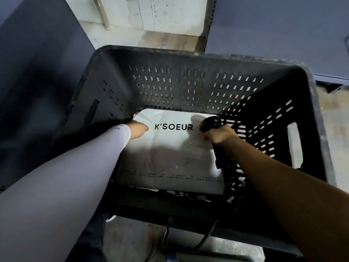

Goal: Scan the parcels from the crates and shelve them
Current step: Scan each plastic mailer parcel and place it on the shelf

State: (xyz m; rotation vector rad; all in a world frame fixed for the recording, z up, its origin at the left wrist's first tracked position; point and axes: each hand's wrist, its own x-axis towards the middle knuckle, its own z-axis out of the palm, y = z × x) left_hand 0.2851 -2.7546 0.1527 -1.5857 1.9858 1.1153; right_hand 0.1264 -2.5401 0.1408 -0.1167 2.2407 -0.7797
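While right hand (220,134) grips scanner (211,122), left hand's (137,129) fingers, unreadable, touch crate's (188,57) "K'SOEUR" parcel (170,154).

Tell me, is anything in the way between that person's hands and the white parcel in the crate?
Nothing visible is. The left hand already rests on the white parcel at its far left corner. The right hand grips a black scanner just above the parcel. Only the black crate walls surround it.
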